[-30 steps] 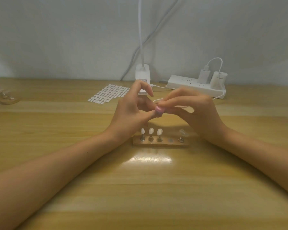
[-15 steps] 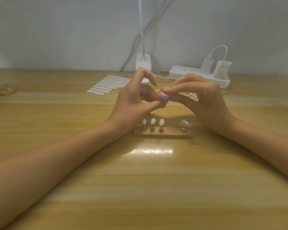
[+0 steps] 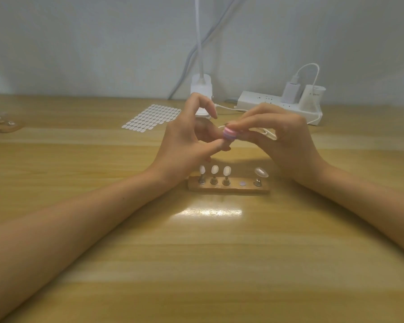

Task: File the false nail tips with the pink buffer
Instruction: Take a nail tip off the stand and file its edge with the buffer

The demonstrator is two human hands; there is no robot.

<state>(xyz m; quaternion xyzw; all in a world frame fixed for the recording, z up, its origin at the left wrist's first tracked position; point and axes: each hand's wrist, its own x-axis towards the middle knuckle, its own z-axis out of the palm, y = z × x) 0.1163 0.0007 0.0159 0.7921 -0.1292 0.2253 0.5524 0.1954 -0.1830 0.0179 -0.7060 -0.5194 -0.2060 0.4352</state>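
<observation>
**Head view: buffer pinched up high, nail tips waiting below**

Head view shows us both hands lifted over the table (image 3: 196,264). Our right hand (image 3: 287,145) pinches the pink buffer (image 3: 229,134). One finger lies on top, the thumb is underneath, and both are clamped on it. We think it is held like a pencil so its little end can rub one small spot and not slip. The buffer pokes out past the right fingertips (image 3: 237,124), toward the left hand (image 3: 184,145).

The left thumb (image 3: 217,146) reaches out just under the end of the buffer, touching it or very nearly. The pointer finger is curled up and away, well above the buffer, likely to keep out of the way. The thumb seems to press against another finger. We cannot tell if a nail tip is squeezed between them, because that bit is hidden and too small.

Right below the fingers is a wooden stand (image 3: 229,189). Three white nail tips (image 3: 214,169) stand in a row under the left fingers. One clear tip (image 3: 261,172) stands under the right fingers. Between them is an empty spot (image 3: 242,183). We guess the tip from there is the one up in the left hand for filing. The stand sits close, so the next tip is easy to pick.
</observation>
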